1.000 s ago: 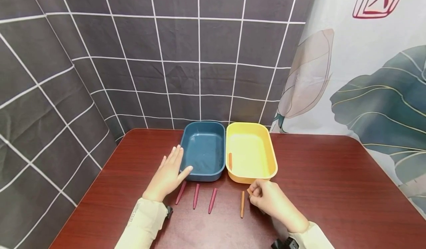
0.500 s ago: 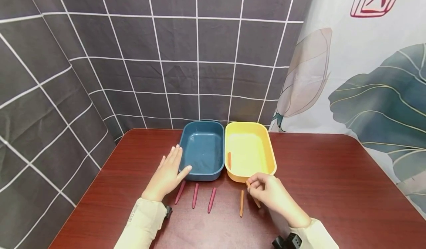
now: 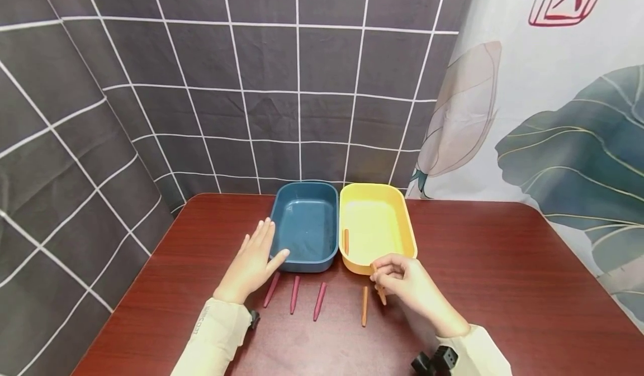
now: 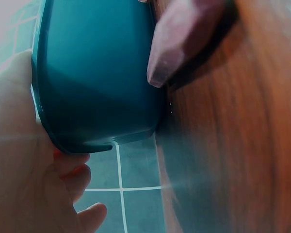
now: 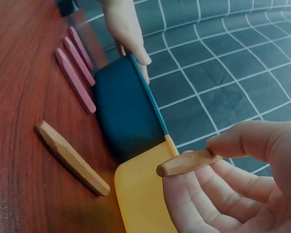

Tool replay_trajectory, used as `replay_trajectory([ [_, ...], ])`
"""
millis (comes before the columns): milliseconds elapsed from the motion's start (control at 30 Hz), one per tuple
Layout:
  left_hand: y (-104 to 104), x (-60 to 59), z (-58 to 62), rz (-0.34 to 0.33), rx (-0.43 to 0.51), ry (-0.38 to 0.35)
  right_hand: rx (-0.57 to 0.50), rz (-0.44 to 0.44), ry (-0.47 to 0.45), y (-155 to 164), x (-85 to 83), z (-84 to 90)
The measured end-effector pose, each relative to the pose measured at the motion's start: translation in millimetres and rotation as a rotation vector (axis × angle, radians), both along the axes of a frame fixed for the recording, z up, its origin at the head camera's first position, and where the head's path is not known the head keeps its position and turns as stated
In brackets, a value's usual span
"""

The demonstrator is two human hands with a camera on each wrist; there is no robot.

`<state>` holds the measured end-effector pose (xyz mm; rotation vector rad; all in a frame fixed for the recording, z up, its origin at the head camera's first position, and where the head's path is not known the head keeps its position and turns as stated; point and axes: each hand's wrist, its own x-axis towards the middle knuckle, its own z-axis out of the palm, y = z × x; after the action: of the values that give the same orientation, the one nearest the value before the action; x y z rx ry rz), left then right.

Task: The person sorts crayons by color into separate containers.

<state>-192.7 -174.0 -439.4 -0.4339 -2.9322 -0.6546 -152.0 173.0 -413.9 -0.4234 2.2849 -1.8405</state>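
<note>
My right hand (image 3: 404,278) pinches an orange crayon (image 5: 189,162) between thumb and fingertips, near the front rim of the yellow bin (image 3: 410,236). Its tapered end points down toward the table in the head view. Another orange crayon (image 3: 364,306) lies on the table just left of that hand, and one more (image 3: 346,242) is inside the yellow bin along its left wall. My left hand (image 3: 249,267) rests with straight fingers on the left rim of the blue bin (image 3: 307,267), thumb over the near corner.
Three dark pink crayons (image 3: 294,295) lie apart on the red-brown table (image 3: 478,270), in front of the blue bin. Both bins stand side by side close to the grey checked backdrop (image 3: 271,57). A white leaf-print cloth (image 3: 473,169) hangs at the right.
My right hand has lifted the orange crayon off the table and moved slightly up and forward, to the yellow bin's front rim. The left hand stays in place.
</note>
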Motion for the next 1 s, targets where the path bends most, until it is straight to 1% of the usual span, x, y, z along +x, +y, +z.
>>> replay_trajectory([
  [200, 1.7, -1.3, 1.9, -0.011, 0.01, -0.004, -0.004, -0.018, 0.009, 1.9, -1.8, 6.3],
  [333, 1.5, -1.3, 0.7, -0.006, 0.003, -0.008, -0.017, -0.05, 0.002, 0.4, -8.6, 11.0],
  [500, -0.1, -0.6, -0.8, -0.001, 0.004, -0.001, -0.027, -0.11, -0.006, -3.0, -22.4, 16.3],
  [700, 0.0, -0.9, -0.7, -0.004, 0.009, 0.0, -0.036, -0.183, -0.042, -7.9, -41.0, 17.3],
  [867, 0.0, -0.4, 0.1, -0.003, 0.001, -0.005, -0.049, -0.203, -0.083, -14.5, -57.3, 14.4],
  [1000, 0.0, -0.3, 0.0, -0.004, -0.002, -0.007, -0.022, -0.219, -0.077, -20.3, -69.7, 10.1],
])
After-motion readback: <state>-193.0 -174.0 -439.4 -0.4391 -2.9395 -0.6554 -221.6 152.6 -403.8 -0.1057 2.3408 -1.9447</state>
